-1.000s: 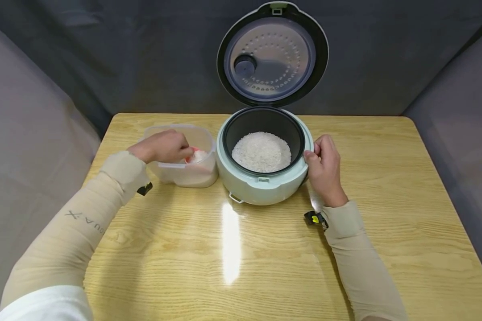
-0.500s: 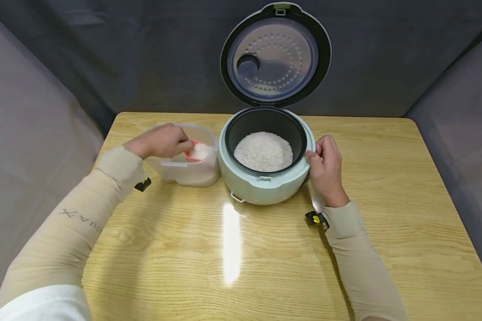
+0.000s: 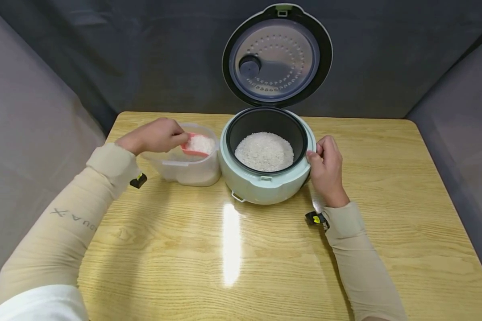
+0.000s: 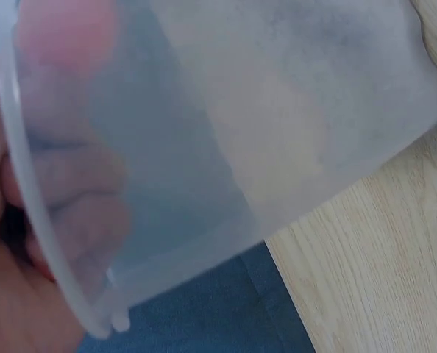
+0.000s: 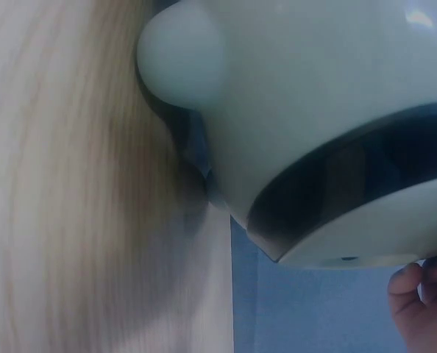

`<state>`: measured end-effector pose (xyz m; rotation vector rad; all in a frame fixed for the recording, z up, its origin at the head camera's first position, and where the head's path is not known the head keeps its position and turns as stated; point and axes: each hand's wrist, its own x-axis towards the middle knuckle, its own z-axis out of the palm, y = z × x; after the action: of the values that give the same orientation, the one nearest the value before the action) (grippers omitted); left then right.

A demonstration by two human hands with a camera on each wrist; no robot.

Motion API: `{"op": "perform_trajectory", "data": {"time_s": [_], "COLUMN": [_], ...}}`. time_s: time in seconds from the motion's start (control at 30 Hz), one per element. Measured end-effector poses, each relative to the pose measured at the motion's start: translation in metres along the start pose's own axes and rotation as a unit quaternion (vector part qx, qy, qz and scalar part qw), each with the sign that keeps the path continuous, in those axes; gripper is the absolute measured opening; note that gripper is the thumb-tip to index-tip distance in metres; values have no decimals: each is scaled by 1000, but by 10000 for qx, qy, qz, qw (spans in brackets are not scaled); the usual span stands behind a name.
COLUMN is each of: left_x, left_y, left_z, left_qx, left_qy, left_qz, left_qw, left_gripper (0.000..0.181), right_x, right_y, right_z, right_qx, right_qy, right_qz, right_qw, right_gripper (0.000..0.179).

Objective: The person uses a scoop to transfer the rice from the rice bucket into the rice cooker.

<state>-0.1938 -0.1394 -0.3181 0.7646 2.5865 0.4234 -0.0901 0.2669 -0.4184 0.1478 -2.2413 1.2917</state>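
My left hand (image 3: 160,136) grips a red scoop (image 3: 193,151) heaped with white rice, at the top of a translucent plastic container (image 3: 197,174). In the left wrist view its fingers show blurred through the container's wall (image 4: 277,110), with the scoop a pink patch above them. To the right stands a pale green rice cooker (image 3: 261,191), its lid (image 3: 277,53) raised. White rice (image 3: 265,151) covers the bottom of the dark inner pot (image 3: 261,118). My right hand (image 3: 326,167) holds the cooker's right rim, thumb on top; only its fingertips (image 5: 406,279) show in the right wrist view.
The wooden table (image 3: 273,258) carries the container and cooker side by side near its back edge. A dark cloth (image 3: 164,53) hangs behind the raised lid. Grey panels (image 3: 24,111) flank the table on both sides.
My left hand has risen and drawn slightly left, bringing the rice-filled scoop up from inside the container into fuller view. My right hand keeps its hold on the cooker.
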Motion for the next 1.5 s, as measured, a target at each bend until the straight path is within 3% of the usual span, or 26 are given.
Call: {"op": "perform_trajectory", "data": {"time_s": [0.57,0.87,1.17,1.5], "left_x": [-16,-28,-31,-28], "left_y": [-5,-5,-7,6], "left_z": [-17,-26,-27,-25], "left_qx": [-383,-469,-573,-796], "left_qy": [136,414,582,1021], "left_qz": [-518,-467,-560,-206], "left_qw": [9978,9970,9951,9914], "left_gripper": [37,40,47,47], "right_x": [1,1,0,0], "right_y": [2,1,0,-2], "right_z": [0,0,0,1], "right_qx": [12,24,54,41], "right_qy": [11,72,68,41], "right_qz": [70,38,79,76], "right_qw": [10000,10000,9999,10000], "right_gripper": [27,26,24,22]}}
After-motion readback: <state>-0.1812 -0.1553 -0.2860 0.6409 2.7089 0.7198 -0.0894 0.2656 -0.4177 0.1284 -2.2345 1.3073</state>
